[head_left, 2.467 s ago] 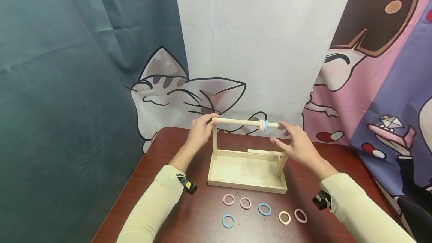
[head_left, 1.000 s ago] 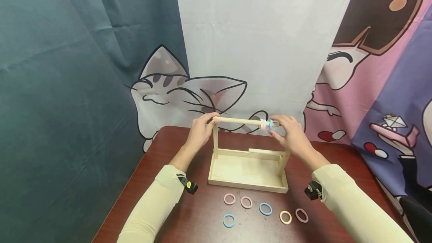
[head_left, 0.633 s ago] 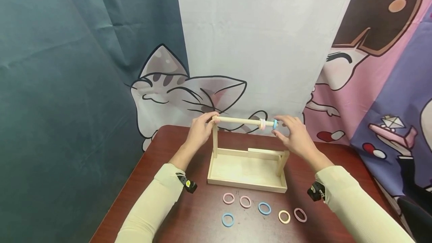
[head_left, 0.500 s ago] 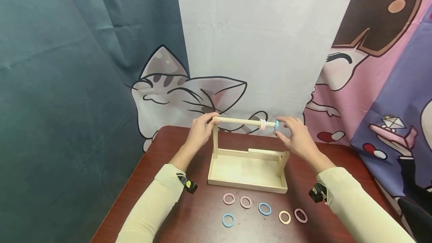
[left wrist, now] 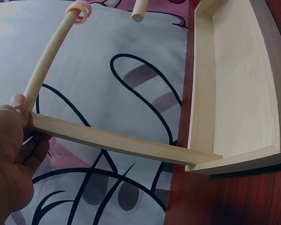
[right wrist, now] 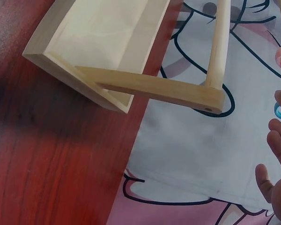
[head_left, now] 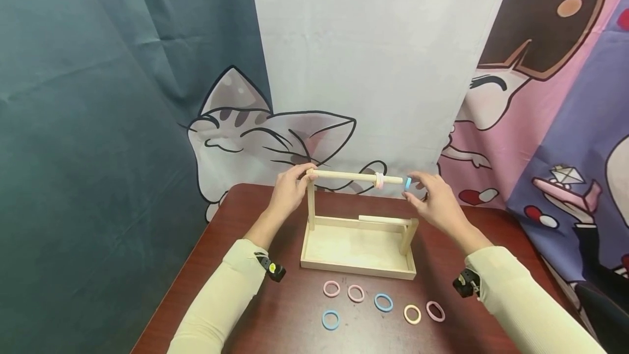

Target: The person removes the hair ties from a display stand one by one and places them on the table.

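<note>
Left hand (head_left: 290, 190) grips the left end of the wooden rod (head_left: 344, 177) where it meets the left post of the wooden rack (head_left: 357, 245), fingers curled round it. Right hand (head_left: 434, 204) pinches a blue hair tie (head_left: 408, 182) at the rod's free right end (the tie looks just off the tip, rod end raised clear of the right post), while a pink hair tie (head_left: 379, 180) sits on the rod near that end. Six more hair ties (head_left: 383, 302) lie loose on the dark red table (head_left: 236, 266) in front of the rack.
</note>
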A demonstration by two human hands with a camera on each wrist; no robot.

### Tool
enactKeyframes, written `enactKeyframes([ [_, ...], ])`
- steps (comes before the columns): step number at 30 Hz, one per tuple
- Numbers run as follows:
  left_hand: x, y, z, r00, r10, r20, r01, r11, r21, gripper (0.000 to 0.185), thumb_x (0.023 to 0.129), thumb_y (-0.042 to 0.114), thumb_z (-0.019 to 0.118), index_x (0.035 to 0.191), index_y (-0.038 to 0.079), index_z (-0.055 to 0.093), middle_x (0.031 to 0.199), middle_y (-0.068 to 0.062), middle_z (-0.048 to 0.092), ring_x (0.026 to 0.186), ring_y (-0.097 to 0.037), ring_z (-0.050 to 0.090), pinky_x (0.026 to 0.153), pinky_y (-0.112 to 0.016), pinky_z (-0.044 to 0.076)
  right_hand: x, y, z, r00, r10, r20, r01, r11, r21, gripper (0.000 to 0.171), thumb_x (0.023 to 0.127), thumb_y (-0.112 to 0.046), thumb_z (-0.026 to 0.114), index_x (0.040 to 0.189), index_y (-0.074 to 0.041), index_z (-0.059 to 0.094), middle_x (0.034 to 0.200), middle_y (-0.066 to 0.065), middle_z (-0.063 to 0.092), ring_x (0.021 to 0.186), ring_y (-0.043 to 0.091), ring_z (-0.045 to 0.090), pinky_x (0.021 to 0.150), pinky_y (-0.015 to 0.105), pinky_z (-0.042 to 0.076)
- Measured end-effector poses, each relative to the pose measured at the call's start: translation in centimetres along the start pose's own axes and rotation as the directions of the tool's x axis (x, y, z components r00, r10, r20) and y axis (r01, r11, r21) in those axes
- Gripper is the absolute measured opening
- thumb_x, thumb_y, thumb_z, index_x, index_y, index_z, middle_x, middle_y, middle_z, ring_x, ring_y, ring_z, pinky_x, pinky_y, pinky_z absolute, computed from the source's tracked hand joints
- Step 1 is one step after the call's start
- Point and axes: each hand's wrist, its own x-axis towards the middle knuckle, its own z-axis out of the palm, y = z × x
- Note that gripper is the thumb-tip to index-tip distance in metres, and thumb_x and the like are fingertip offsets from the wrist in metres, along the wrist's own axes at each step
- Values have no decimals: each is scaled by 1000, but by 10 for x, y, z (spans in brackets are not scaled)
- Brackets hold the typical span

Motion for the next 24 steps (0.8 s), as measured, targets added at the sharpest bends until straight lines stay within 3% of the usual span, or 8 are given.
enactKeyframes([
  [6, 0, -1, 0, 1000, 1, -3, -1, 1000, -13, 32, 101, 32, 76, 130, 20, 80, 123, -8, 82, 97, -29, 77, 91, -52, 60, -3, 1, -2, 1000, 11, 17, -11, 1000, -5, 35, 90, -2, 87, 121, -2, 71, 101, 16, 75, 94, 36, 69, 76, 50, 56],
  [11, 0, -1, -1, 1000, 6, 1, -6, 1000, -18, 33, 101, 32, 77, 131, 18, 79, 125, -8, 82, 96, -29, 76, 90, -52, 59, -6, 1, -3, 999, 4, 33, -3, 1000, -20, 34, 89, -3, 87, 119, -2, 71, 95, 14, 73, 88, 30, 66, 74, 45, 55],
  [24, 0, -2, -1, 1000, 10, 3, -10, 1000, -21, 32, 102, 35, 75, 130, 19, 79, 124, -7, 82, 95, -27, 76, 88, -49, 60, -14, -2, -7, 995, -86, 43, 87, 996, -28, 33, 86, -6, 91, 114, -5, 75, 90, 6, 70, 82, 19, 61, 70, 36, 52],
])
